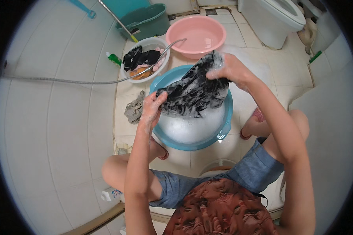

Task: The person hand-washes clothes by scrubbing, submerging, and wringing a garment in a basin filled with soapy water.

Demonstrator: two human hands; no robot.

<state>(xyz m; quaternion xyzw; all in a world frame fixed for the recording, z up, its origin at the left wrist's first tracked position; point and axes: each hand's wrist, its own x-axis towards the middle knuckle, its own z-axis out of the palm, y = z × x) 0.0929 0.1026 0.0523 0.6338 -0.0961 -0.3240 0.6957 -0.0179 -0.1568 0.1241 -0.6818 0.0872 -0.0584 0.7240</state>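
Observation:
A black garment [196, 92], streaked with white suds, is stretched between my two hands above a blue basin [228, 121]. My left hand [153, 105] is closed on its lower left corner. Higher up at the right, my right hand [228, 69] grips the other end, with foam around the fingers. Thick white foam [188, 128] fills the basin below, and the cloth hides the far part of it. I cannot tell which kind of garment it is.
Left of the basin lies a crumpled grey cloth [135, 109]. Behind stand a white basin [142, 79] of clothes, a pink basin [219, 39] and a dark green tub [155, 19]. A metal hose [86, 82] crosses from the left wall. A toilet [276, 27] is at the far right.

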